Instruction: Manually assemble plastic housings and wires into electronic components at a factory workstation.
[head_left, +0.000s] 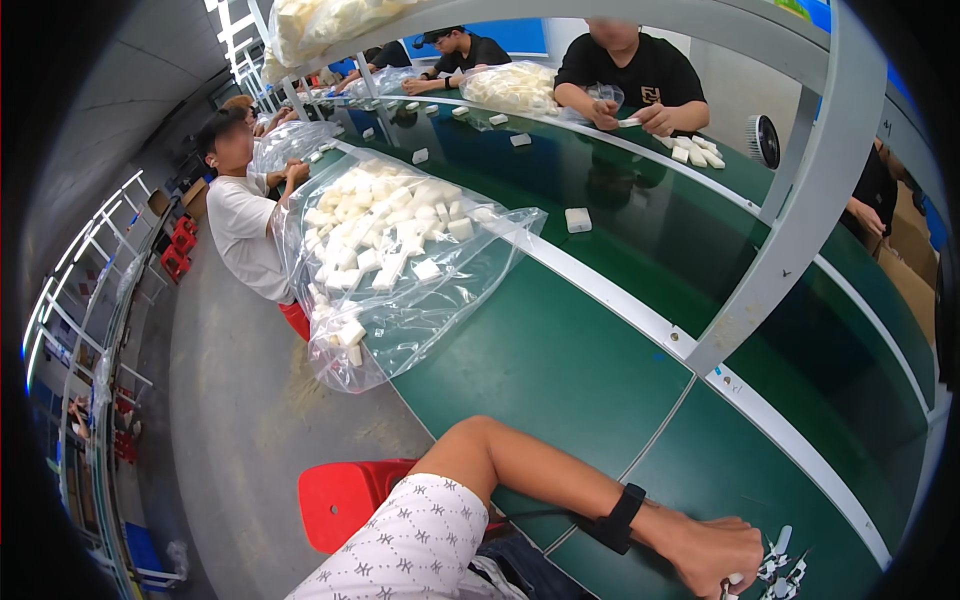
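My left hand (712, 556) is at the lower right, over the green table, with a black strap (618, 520) round its wrist. Its fingers are curled closed, and a small whitish bit (735, 579) shows at the fingertips, too small to name. Right beside the knuckles lies a cluster of small white and black parts (783, 568), partly cut off by the dark rim of the picture. Whether the hand touches that cluster I cannot tell. My right hand is out of the picture.
A clear plastic bag (440, 290) of white blocks lies open on the green table (540, 350). Beyond a white rail, a green conveyor belt (640, 225) carries scattered white blocks. A grey metal post (780, 220) rises at right. Co-workers sit along the line; a red stool (345, 505) stands below.
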